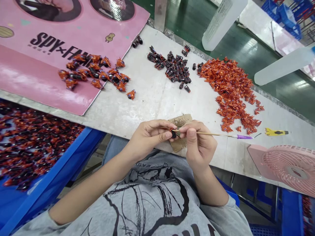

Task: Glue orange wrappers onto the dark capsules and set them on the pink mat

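My left hand (pixel 151 136) pinches a small black part (pixel 174 133) between thumb and fingers. My right hand (pixel 199 141) is closed on a thin stick (pixel 214 133) with a purple end (pixel 244 137); its other end touches the black part. Under both hands lies a brown cardboard piece (pixel 180 144) at the table's front edge. Beyond them are a group of black parts (pixel 177 67) and, to the right, a large heap of orange parts (pixel 228 85). Orange-and-black pieces (pixel 98 70) lie at the left, mostly on a pink printed sheet (pixel 61 98).
A blue bin (pixel 61 173) full of orange-and-black pieces stands at the lower left. On the right of the table (pixel 142 108) are a yellow cutter (pixel 276 132) and a pink fan (pixel 292 164). White tubes (pixel 222 24) rise beyond the far edge.
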Tool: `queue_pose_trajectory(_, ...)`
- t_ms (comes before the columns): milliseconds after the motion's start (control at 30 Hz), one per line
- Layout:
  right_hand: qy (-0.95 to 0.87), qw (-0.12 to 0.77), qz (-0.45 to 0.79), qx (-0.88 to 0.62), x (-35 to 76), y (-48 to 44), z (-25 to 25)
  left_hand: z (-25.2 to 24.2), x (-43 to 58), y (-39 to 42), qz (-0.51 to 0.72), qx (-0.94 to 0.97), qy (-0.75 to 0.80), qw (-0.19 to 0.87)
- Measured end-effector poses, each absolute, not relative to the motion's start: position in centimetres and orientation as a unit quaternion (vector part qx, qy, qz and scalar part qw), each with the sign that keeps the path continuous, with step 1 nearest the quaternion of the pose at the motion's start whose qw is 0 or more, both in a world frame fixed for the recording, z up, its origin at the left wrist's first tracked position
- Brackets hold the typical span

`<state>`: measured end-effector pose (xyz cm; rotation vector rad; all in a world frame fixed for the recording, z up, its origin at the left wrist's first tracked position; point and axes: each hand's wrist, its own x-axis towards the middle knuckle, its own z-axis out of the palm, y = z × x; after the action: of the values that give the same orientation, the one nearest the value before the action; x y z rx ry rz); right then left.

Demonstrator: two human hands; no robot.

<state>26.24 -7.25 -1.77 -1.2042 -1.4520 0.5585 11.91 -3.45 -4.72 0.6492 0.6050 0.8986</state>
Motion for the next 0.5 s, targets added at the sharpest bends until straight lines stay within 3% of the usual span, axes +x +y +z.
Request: queue_pose_trajectory(500, -0.61, 0.557, 0.234, -0.512, 26.35, -7.37, -1.8, -4.54, 11.88, -3.39, 0.419, 0.298, 0.29, 0.807)
